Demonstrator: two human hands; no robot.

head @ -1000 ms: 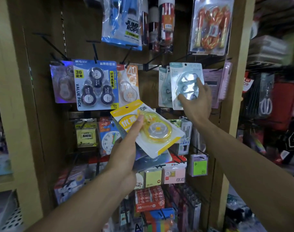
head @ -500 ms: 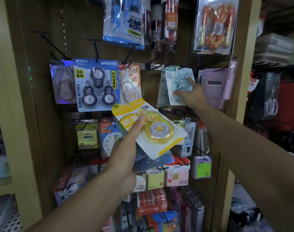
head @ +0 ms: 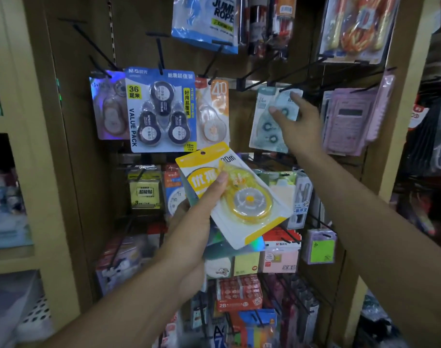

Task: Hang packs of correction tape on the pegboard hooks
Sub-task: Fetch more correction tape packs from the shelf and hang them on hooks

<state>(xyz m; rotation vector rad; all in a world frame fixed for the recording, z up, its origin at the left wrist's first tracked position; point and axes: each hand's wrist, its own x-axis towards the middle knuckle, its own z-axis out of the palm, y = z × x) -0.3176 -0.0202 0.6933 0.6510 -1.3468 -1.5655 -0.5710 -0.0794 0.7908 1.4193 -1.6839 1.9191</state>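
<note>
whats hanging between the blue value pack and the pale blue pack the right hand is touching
In the head view, an orange-topped correction tape pack hangs beside the blue value pack. Then bare wooden backboard runs to the pale blue pack under the right hand.

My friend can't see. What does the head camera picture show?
A person's left hand holds a yellow-and-white correction tape pack before a brown pegboard, while the right hand touches a pale blue correction tape pack on a black hook.
</note>
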